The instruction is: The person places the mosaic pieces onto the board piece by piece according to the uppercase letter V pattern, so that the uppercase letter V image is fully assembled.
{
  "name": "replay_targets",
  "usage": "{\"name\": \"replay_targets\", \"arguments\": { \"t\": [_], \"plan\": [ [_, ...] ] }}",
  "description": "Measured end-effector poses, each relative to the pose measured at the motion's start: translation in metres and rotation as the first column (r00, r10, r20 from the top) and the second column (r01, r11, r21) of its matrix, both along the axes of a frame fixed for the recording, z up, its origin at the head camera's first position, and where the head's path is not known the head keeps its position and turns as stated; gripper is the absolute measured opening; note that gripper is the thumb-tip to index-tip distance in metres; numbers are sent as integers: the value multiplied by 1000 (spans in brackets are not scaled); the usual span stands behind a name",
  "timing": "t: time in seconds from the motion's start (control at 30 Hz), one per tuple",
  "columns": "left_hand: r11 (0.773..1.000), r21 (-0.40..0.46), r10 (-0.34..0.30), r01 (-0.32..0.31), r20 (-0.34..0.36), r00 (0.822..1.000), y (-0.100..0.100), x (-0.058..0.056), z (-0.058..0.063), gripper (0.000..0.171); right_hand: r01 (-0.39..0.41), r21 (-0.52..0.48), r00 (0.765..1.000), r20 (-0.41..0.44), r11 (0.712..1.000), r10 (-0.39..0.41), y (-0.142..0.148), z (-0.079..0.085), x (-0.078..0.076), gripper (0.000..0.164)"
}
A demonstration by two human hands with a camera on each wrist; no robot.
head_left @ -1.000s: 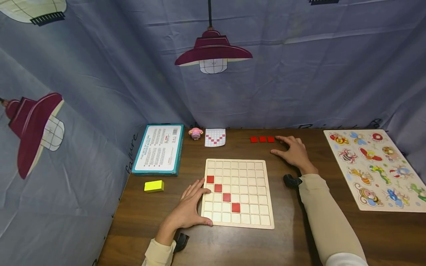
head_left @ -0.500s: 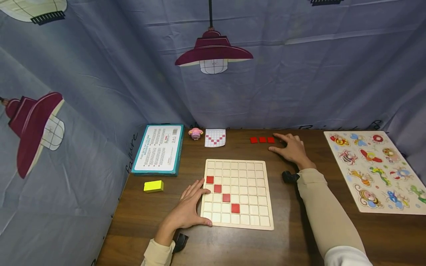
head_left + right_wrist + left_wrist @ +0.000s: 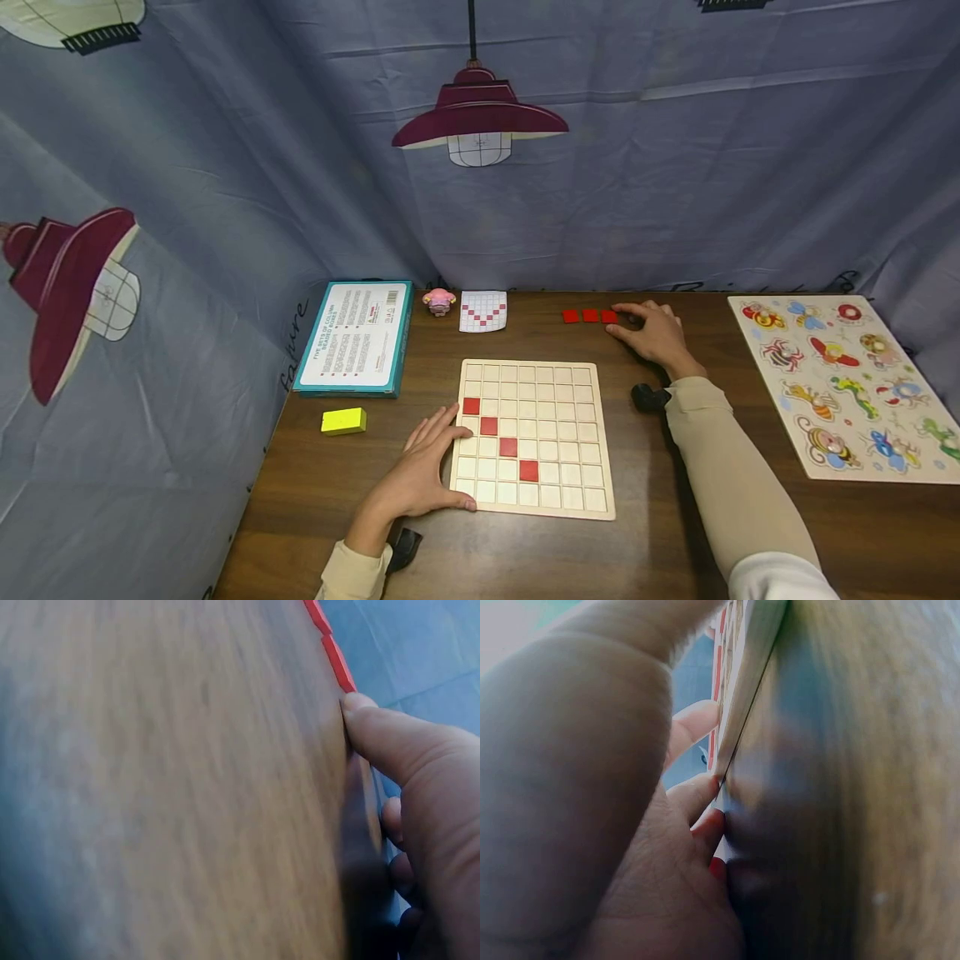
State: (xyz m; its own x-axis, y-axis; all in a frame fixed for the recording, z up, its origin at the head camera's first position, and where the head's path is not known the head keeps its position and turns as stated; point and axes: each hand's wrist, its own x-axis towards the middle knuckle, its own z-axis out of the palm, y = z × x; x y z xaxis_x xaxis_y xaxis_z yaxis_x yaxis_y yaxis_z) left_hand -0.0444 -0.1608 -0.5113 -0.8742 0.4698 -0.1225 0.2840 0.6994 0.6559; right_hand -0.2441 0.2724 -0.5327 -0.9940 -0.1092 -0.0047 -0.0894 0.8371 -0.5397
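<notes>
A square wooden grid board [image 3: 561, 423] lies on the table with several red tiles [image 3: 508, 447] in a descending diagonal in its cells. My left hand [image 3: 422, 471] rests along the board's left side, thumb and fingers spread and touching its edge; the left wrist view also shows fingers against the board's side [image 3: 750, 682]. Past the board's far right corner, my right hand [image 3: 654, 337] pinches the rightmost of three loose red tiles [image 3: 609, 317] between thumb and index finger. In the right wrist view the thumb hides that tile, while another red tile [image 3: 339, 664] shows beyond it.
A paper card [image 3: 483, 312] with a red V pattern lies behind the board, beside a small pink figure [image 3: 438, 302]. To the left are a teal-edged box [image 3: 352, 337] and a yellow block [image 3: 343, 421]. An insect puzzle board [image 3: 843, 383] lies at right.
My right hand has moved slightly left, and its thumb and index finger have closed in on the rightmost loose tile. The left hand stays at the board.
</notes>
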Motion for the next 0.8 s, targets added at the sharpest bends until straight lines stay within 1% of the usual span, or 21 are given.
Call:
{"name": "replay_targets", "arguments": {
  "t": [0.23,0.37,0.53,0.8],
  "plan": [
    [1000,-4,0,0,2,1000,0,-1,0,95,15,-11,999,-34,1000,-15,-2,-3,-3,47],
    [1000,-8,-3,3,-4,1000,0,-2,0,95,9,-11,995,-100,1000,-10,-3,-8,-1,41],
    [1000,-9,-7,7,-2,1000,1,-2,0,95,2,-16,980,-197,1000,-5,-5,-12,7,36],
    [1000,-8,4,-4,7,1000,1,-1,-1,94,-5,-47,966,-257,999,-7,-11,-18,24,32]
  ]
}}
